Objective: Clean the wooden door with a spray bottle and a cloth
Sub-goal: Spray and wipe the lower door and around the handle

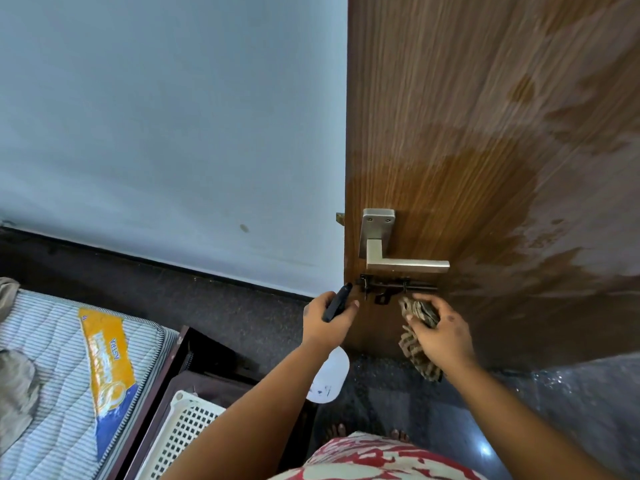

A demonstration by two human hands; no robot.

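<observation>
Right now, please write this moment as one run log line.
left hand: holds spray bottle | right hand: holds cloth below latch | door: wet patches

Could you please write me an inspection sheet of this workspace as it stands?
Surface: wooden door, dark wet patches above the lever handle and at right.
Job's things: spray bottle in left hand; cloth in right hand, held below the latch bolt.
Clutter: white perforated basket, striped mattress.
Fingers: both sets curled round their things.
Cables: nothing seen.
Surroundings: pale wall, dark speckled floor.
</observation>
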